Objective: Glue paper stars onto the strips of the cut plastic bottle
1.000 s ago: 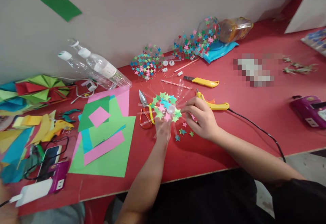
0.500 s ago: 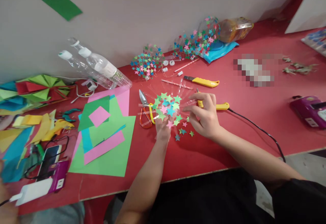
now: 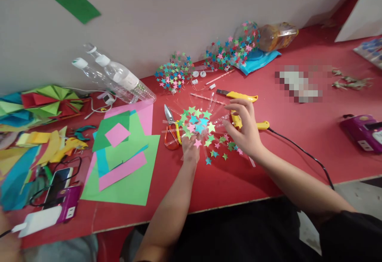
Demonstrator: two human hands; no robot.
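**Paper stars on clear strips, between two hands at a red table**

In the head view, the left hand is under the clear strips with paper stars. Its fingers are mostly hidden, so I cannot tell how they are closed. The right hand is beside the strips, its fingers curved, with a gap between thumb and fingertips.

A few loose stars lie on the table between the two hands. The glue gun is partly behind the right hand, and the yellow cutter lies just beyond it. Scissors rest beyond the left hand, a little to its left. Farther left are paper sheets, and beyond these, clear bottles lean at the grey wall. On this wall, high and left of both hands, is a green paper. Well right of the right hand stands a purple box; a pale floor shows below the table edge.
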